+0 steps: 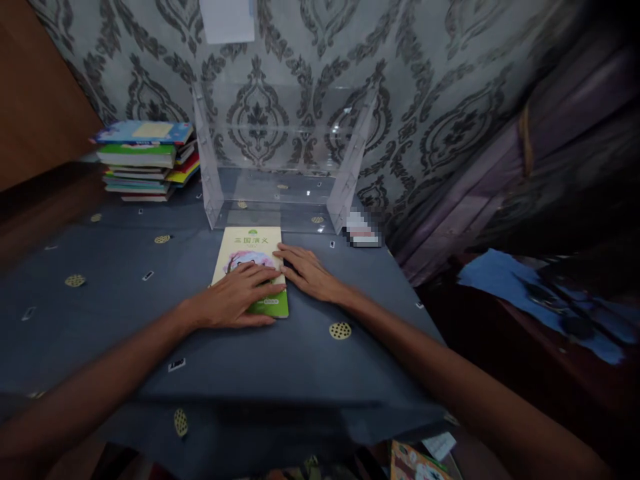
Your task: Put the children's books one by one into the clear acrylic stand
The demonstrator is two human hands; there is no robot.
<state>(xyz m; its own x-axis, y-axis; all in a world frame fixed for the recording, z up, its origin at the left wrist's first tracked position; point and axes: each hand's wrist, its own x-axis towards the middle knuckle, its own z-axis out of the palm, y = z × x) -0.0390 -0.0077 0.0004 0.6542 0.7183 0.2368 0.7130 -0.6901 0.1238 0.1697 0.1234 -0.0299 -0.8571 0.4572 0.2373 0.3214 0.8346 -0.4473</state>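
A thin yellow-green book point(249, 248) with Chinese characters on its cover lies flat on the dark blue tablecloth point(125, 300), just in front of a clear acrylic shelf point(280, 160). My left hand point(235, 299) rests palm down on the book's lower half, fingers stretched flat. My right hand point(309, 272) lies at the book's right edge, fingers extended and touching the cover. Neither hand grips anything.
A stack of several colourful books point(145, 160) sits at the back left beside the acrylic shelf. Patterned wallpaper stands behind. The table's right edge drops off near a curtain point(500, 173); blue cloth point(540, 293) lies on the dark surface to the right. Another book point(415, 463) shows below the front edge.
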